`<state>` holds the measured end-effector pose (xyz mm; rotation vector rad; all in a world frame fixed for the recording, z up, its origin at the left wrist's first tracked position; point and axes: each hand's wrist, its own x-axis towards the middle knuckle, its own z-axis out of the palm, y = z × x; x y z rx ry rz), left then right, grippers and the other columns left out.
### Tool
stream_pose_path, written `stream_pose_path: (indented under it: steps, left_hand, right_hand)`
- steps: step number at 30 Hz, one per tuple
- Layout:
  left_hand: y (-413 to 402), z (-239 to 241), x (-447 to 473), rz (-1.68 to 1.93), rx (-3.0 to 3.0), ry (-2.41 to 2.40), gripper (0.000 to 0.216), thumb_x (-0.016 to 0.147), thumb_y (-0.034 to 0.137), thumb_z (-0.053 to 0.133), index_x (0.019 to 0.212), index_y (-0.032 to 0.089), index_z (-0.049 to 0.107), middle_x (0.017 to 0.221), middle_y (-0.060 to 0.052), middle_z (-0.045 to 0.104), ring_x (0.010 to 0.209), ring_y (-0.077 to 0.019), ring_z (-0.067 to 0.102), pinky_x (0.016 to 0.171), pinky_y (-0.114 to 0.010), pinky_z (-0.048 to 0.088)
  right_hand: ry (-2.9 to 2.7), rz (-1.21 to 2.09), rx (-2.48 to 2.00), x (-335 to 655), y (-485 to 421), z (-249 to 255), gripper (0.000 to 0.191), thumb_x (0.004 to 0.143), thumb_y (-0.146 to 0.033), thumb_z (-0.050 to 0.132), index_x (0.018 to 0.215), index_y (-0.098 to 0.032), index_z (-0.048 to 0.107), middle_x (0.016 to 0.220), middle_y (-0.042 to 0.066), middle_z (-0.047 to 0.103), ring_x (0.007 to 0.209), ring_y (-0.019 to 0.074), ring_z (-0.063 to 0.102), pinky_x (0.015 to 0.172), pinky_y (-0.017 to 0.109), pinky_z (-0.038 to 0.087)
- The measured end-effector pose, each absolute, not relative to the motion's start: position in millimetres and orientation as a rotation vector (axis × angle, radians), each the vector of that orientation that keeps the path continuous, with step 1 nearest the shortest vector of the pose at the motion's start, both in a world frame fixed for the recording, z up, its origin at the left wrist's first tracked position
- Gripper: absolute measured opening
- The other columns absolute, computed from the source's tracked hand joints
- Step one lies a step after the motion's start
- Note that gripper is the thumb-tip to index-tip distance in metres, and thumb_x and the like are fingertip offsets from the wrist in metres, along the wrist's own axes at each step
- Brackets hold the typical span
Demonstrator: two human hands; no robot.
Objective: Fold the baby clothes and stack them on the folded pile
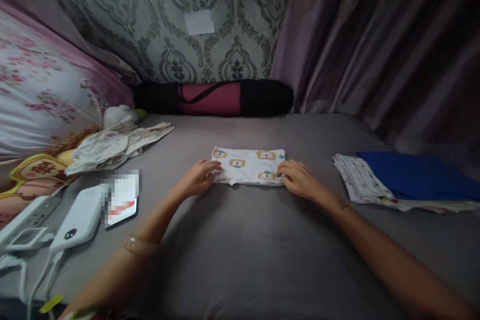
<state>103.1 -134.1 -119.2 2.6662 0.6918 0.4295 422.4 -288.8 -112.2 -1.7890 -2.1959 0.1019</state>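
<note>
A small folded white cloth (249, 165) printed with orange animal patches lies flat on the grey bed sheet (240, 250). My left hand (198, 177) rests at its left edge, fingers curled and pinching the near left corner. My right hand (298, 177) sits at the right edge, fingers bent and gripping the near right corner. Both forearms reach in from the bottom of the view. A clear bangle (140, 246) circles my left wrist.
Folded cloths lie stacked at right, a blue one (416, 175) on top of a white printed one (360, 180). At left are a crumpled beige garment (112, 145), a phone (122, 197), a white power bank (77, 222), a power strip (22, 220) and floral pillows. A black-and-pink rolled bag (213, 97) lies against the wall.
</note>
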Motion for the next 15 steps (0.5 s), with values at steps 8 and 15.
stream_pose_path:
  steps: [8, 15]
  left_hand:
    - [-133, -133, 201, 0.442, 2.789, 0.953, 0.042, 0.093, 0.027, 0.035, 0.128, 0.012, 0.052, 0.137, -0.013, 0.051, 0.131, -0.0245, 0.042, 0.111, -0.043, 0.028]
    - [-131, -163, 212, 0.283, 2.759, 1.177, 0.056, 0.096, 0.044, 0.029, 0.141, 0.013, 0.039, 0.149, -0.015, 0.034, 0.14, -0.0312, 0.026, 0.113, -0.051, 0.017]
  right_hand:
    - [-2.132, -0.097, -1.993, 362, -220, -132, 0.048, 0.092, -0.022, 0.03, 0.136, -0.008, 0.047, 0.144, 0.013, 0.044, 0.136, 0.0263, 0.031, 0.113, 0.045, 0.014]
    - [-2.08, 0.009, -2.133, 356, -205, -153, 0.055, 0.093, -0.027, 0.027, 0.143, -0.006, 0.036, 0.15, 0.013, 0.034, 0.138, 0.0275, 0.027, 0.114, 0.046, 0.012]
